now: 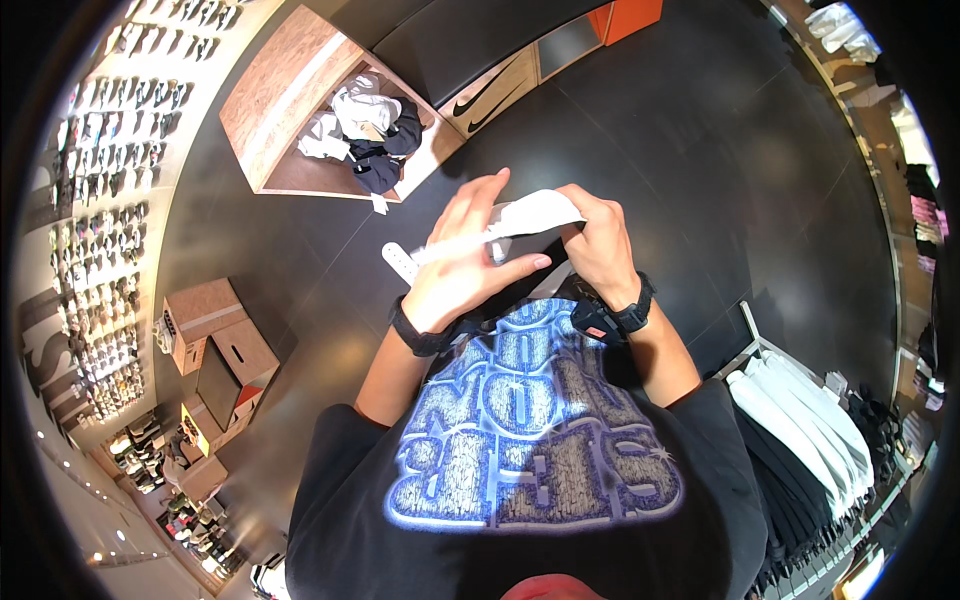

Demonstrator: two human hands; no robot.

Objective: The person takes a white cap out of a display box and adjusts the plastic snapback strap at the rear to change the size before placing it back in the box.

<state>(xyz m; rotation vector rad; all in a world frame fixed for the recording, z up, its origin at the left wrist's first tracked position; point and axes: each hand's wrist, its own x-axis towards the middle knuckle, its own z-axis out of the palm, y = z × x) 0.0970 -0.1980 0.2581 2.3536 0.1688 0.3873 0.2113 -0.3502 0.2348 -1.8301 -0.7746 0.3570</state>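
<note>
A white hanger [405,262] with a pale folded cloth [540,212] at its upper end was held at chest height, above the dark floor [700,170], between the two hands. The left hand [465,255] lay over the hanger's middle with its fingers [480,195] spread and nearly straight, the thumb reaching right along the bar; the palm rested on the hanger rather than closing round it, so the grip was loose and mostly open. The hanger's rounded end stuck out to the left of that hand. The right hand [598,240] was curled, its fingertips pinching the right edge of the cloth, closed tight on it. Each wrist wore a dark band, and a black tag device [597,322] hung just beneath the right wrist. Below the hands came the person's black shirt [530,440] with large pale print. Farther out, a wooden bin [285,90] toward the floor's top left held jumbled white and dark clothes [365,130]. Cardboard boxes [215,340] sat at the left, near a wall of shoes [110,200]. At the lower right, a rack [800,420] carried hanging white and dark garments.
</note>
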